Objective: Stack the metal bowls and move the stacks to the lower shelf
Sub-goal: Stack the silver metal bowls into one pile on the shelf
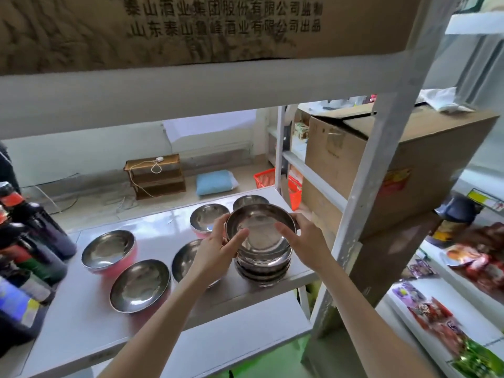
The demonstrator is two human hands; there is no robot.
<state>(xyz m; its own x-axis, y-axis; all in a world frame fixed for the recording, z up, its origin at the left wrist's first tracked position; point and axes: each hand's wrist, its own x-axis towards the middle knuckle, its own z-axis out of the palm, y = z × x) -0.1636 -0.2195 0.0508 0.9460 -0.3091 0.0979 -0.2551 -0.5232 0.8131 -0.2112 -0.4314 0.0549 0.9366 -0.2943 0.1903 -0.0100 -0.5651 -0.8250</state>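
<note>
A stack of metal bowls [263, 264] stands near the right end of the white shelf [81, 317]. Both hands hold the stack's top bowl [259, 227] by its rim: my left hand [218, 245] on its left side, my right hand [302, 236] on its right. Loose metal bowls with pink outsides lie on the shelf: one at the left [109, 251], one at the front [140, 286], one behind my left wrist [185, 259], one further back [206, 218] and one at the far right [249, 201]. A lower shelf board [245, 331] shows below.
Dark sauce bottles [32, 236] crowd the shelf's left end. A grey upright post [381, 170] stands right of the stack, with cardboard boxes [409, 165] behind it. Packaged snacks [441, 317] fill the right-hand shelves. A box sits on the shelf overhead [191, 28].
</note>
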